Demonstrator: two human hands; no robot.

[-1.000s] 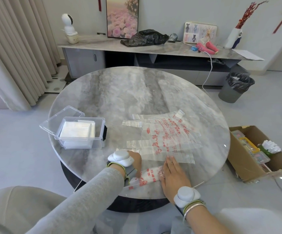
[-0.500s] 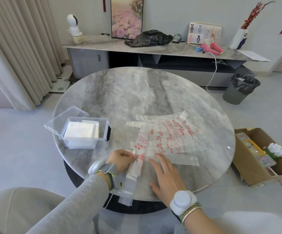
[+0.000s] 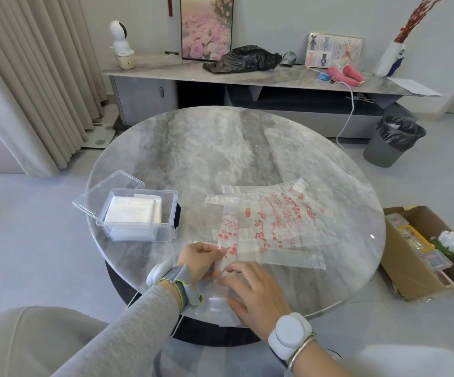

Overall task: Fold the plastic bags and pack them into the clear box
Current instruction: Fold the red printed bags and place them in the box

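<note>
Plastic bag [image 3: 228, 235], thin, limp and slippery, lies at the counter's [image 3: 220, 148] near edge; left hand [image 3: 197, 258] grip pinches its edge, right hand [image 3: 253, 289] presses flat; best taken by the corners

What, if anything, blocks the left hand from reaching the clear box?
Probably nothing, so yes. The clear box sits open on that side, bare table between, though the left hand pinches a plastic bag.

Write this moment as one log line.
left hand pinches plastic bag | right hand presses it | clear box open, holds folded bags
</note>
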